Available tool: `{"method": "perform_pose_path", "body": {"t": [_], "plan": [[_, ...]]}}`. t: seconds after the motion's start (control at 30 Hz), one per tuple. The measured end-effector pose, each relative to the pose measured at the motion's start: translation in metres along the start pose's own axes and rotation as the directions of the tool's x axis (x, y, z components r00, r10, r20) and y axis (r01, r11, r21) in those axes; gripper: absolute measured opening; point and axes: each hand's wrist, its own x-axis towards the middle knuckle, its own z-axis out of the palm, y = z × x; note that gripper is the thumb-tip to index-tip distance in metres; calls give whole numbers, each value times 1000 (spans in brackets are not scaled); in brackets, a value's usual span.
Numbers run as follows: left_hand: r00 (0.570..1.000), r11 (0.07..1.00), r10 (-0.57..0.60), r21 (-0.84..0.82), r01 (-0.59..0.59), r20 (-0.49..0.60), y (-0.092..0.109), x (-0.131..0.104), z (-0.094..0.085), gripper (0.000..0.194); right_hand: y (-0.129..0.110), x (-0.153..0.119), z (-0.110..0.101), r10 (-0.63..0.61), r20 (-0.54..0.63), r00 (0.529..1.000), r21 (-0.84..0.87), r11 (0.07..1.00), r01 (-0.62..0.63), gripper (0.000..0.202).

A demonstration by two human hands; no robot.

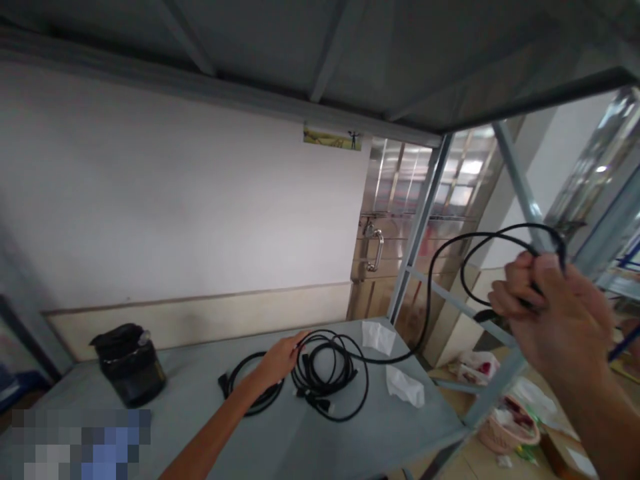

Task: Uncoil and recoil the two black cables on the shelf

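Note:
Raised at the right, my right hand (545, 293) is closed around a black cable (430, 293) that loops in front of it and runs down to the table. My left hand (283, 360) is at the left edge of a coiled black cable pile (333, 373), its fingers together on a strand. Another black cable coil (245, 360) lies partly hidden behind my left forearm. Connector ends rest among the loops on the grey table (370, 427).
A dark container (131, 363) lined with a black bag stands at the table's left. White tissues (379, 337) lie near its right edge. Metal posts (420, 227) hold a panel overhead. A pink basket (507, 427) is on the floor.

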Motion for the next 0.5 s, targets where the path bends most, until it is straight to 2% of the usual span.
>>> {"method": "perform_pose_path", "body": {"t": [0.07,0.17,0.27,0.33,0.4,0.43,0.5], "plan": [[985,977,-171,-131,170,3,3,-6,7,61,-8,3,-3,-20,-10,1000,15,1000,20,37],[920,883,-391,-295,365,-32,8,-4,14,72,-22,-2,-9,-26,-36,999,63,998,28,30],[879,856,-460,-328,400,-126,20,1,15,63,-39,-16,-10,-27,-101,994,87,996,36,20],[884,884,-420,-312,348,-204,36,-6,19,56,-49,-27,-8,-44,-148,988,72,996,56,20],[895,907,-354,-332,257,-272,60,-30,32,55,-54,-37,-5,-45,-160,986,61,997,56,23],[898,891,-352,-389,235,-264,75,-49,44,55,-54,-43,-3,-39,-147,988,68,996,49,24],[918,808,-383,-519,280,-100,105,-95,77,53,-52,-52,1,-18,-92,996,100,995,28,23]]}}
